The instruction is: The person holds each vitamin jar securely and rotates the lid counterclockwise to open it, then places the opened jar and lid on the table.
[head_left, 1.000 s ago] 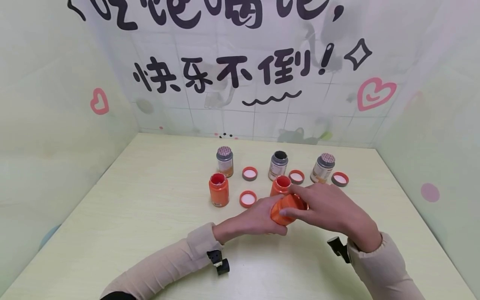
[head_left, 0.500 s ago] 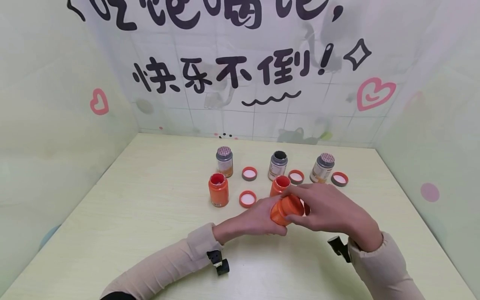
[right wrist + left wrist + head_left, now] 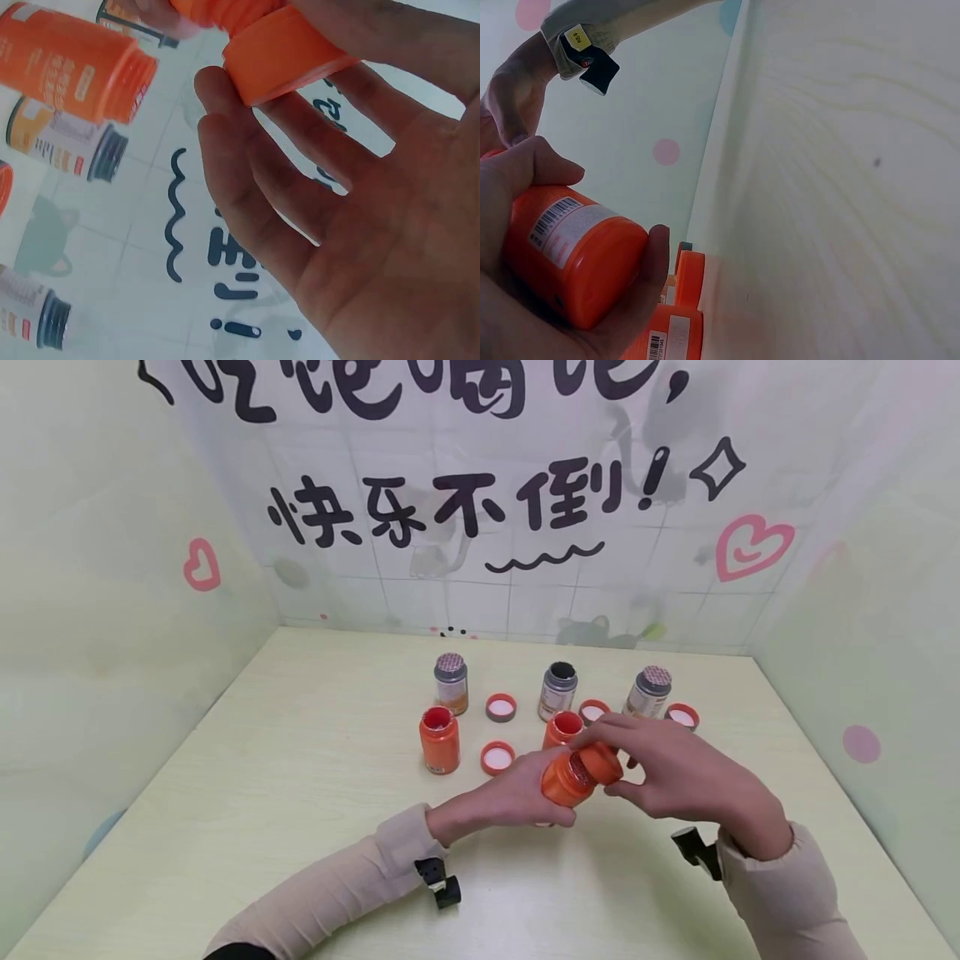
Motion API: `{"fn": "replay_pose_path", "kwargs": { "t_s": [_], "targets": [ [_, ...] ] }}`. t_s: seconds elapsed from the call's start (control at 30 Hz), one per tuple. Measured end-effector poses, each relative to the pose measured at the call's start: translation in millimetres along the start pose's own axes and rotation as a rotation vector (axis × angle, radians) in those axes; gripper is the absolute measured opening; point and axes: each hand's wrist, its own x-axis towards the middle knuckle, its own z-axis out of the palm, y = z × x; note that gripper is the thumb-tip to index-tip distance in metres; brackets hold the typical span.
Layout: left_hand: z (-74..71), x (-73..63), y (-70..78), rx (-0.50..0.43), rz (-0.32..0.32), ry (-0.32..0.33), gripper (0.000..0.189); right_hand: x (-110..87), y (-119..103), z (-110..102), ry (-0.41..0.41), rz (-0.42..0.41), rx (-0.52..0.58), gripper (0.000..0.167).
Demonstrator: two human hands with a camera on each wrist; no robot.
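Note:
My left hand (image 3: 517, 793) grips an orange jar (image 3: 564, 783), tilted with its mouth to the right, above the table. Its barcode label and base show in the left wrist view, where the left thumb and fingers wrap around its body. My right hand (image 3: 678, 768) pinches the orange lid (image 3: 602, 764) between thumb and fingers. The lid sits askew at the mouth, and a dark patterned surface shows between the two. In the right wrist view, the jar's ridged neck is exposed beside the lid (image 3: 281, 56). Whether lid and jar still touch cannot be told.
Behind the hands stand two uncapped orange jars (image 3: 440, 746) and several grey-necked jars (image 3: 557, 697) with white labels. Upturned lids (image 3: 497, 759) lie among them. Printed fabric walls (image 3: 465, 602) enclose the pale table (image 3: 337, 718) at the back and sides.
The right hand has moved slightly right and tipped the lid away from the jar's mouth, uncovering the patterned surface. The left hand has kept its grip in about the same place.

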Motion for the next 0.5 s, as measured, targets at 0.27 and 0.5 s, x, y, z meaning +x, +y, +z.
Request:
{"fn": "replay_pose_path", "kwargs": {
  "t_s": [0.27,0.5],
  "targets": [
    [1.2,1.6,-0.6,0.039,-0.017,0.025,0.051,-15.2,17.1,-22.2,0.104,0.041,0.01,0.056],
    [7.5,1.4,-0.7,0.017,0.001,0.031,0.051,-21.9,34.9,-31.2,0.133,0.054,0.044,0.062]
  ]
}}
